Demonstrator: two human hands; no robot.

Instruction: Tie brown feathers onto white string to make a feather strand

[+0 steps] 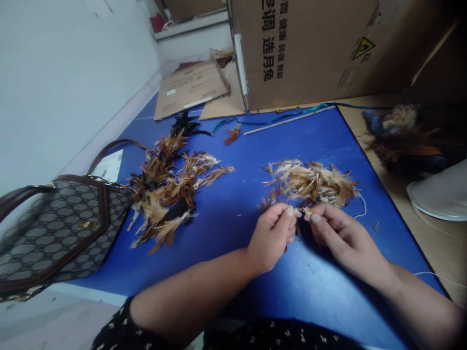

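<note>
My left hand point(275, 231) is closed in a pinch, thumb against the fingers, on a small feather whose brown tips show beneath the fingers. Close beside it, my right hand point(333, 233) pinches a small pale piece at its thumb tip; its kind is too small to tell. The fingertips of both hands almost meet. Just beyond them lies a pile of tan and cream feathers point(314, 180) on the blue table point(233, 272). A white string point(363, 206) curls from the pile's right side.
Brown and black feather bunches point(164, 184) lie at the left, beside a patterned handbag point(65, 223). Behind are a thin stick point(288, 121), a teal ribbon point(251, 123), flat cardboard point(193, 87) and a large carton point(310, 53). More feathers point(404, 141) lie at the right.
</note>
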